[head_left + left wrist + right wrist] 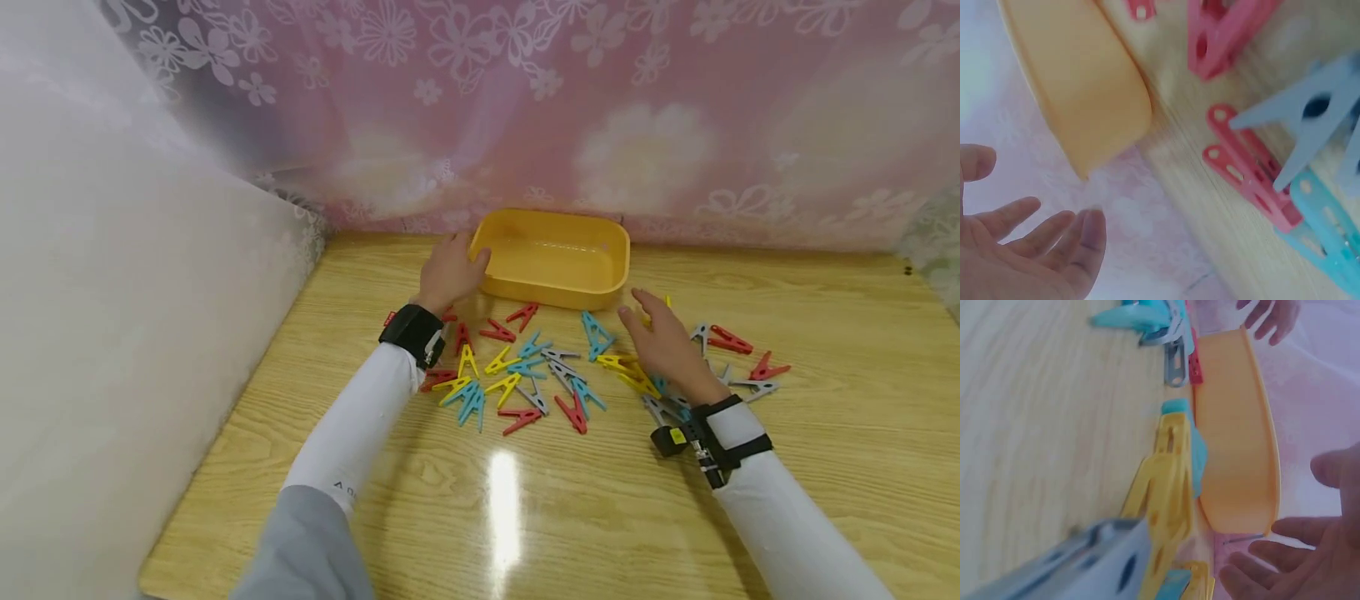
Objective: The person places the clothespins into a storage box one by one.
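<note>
A yellow plastic box [555,293] stands at the back of the table. Beside its left end my left hand [452,271] hovers with spread fingers; a gap between hand and box shows in the left wrist view. My right hand [667,346] is near the box's right end, fingers loosely extended and nothing held, over part of the clothespins. In the right wrist view, its fingertips [1288,528] appear close to the box corner; contact cannot be told. Plastic clothespins in red [1279,209], yellow [1172,481], blue [596,337] and grey [1175,365] lie scattered in front.
The wooden table [600,508] extends toward me and to both sides. A pink floral curtain [525,108] hangs right behind the box. At the left is a white curtain or wall [135,292]. More red and grey clothespins lie right of my right hand.
</note>
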### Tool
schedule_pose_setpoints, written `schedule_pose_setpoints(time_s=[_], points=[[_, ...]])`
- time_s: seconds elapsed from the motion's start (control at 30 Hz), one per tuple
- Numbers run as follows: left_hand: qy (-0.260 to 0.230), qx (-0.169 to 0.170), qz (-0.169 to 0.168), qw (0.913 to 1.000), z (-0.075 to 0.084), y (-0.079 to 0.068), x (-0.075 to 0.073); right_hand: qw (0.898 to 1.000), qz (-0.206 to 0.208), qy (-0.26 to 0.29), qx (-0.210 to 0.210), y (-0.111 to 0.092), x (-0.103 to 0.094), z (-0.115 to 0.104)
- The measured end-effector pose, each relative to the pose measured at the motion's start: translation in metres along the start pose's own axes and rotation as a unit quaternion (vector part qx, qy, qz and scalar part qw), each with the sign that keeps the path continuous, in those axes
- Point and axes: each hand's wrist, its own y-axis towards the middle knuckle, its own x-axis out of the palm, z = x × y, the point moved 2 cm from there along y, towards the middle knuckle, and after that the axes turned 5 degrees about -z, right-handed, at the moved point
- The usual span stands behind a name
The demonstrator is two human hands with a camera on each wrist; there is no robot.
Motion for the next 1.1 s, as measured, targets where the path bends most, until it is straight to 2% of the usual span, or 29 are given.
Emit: schedule_pose_setpoints(time_s=[0.13,0.27,0.37,0.47,0.63,0.7,0.8,0.87,0.93,1.0,1.03,1.1], points=[[-0.040,-0.007,-0.022,0.9989,-0.009,0.017,-0.004,0.999,0.012,0.039,0.027,0.004,0.000,-0.005],[-0.077,0.002,-0.026,0.9967,-0.012,0.035,0.003,0.997,0.023,0.060,0.038,0.013,0.002,-0.009],[-0.086,-0.014,-0.020,0.9960,-0.014,0.046,0.010,0.992,0.021,0.107,0.060,0.021,0.006,-0.011],[-0.081,-0.032,-0.017,0.9961,-0.016,0.055,0.014,0.977,0.015,0.196,0.083,0.030,0.010,-0.013],[-0.082,-0.055,-0.012,0.9951,-0.023,0.065,0.015,0.935,0.003,0.341,0.095,0.042,0.014,-0.015],[-0.089,-0.060,-0.010,0.9942,-0.027,0.067,0.015,0.923,0.003,0.374,0.094,0.045,0.016,-0.015],[-0.112,-0.043,-0.002,0.9928,-0.031,0.067,0.012,0.912,0.009,0.401,0.085,0.048,0.018,-0.014],[-0.153,-0.036,-0.016,0.9875,-0.032,0.066,0.012,0.908,0.016,0.410,0.079,0.049,0.017,-0.011],[-0.203,-0.033,-0.042,0.9778,-0.031,0.066,0.012,0.907,0.022,0.414,0.078,0.050,0.015,-0.007],[-0.249,-0.044,-0.082,0.9641,-0.029,0.065,0.014,0.905,0.030,0.417,0.080,0.052,0.011,-0.003],[-0.266,-0.049,-0.101,0.9575,-0.028,0.066,0.015,0.904,0.034,0.418,0.080,0.053,0.008,-0.001],[-0.282,-0.038,-0.127,0.9502,-0.025,0.066,0.016,0.905,0.041,0.415,0.083,0.055,0.002,0.003]])
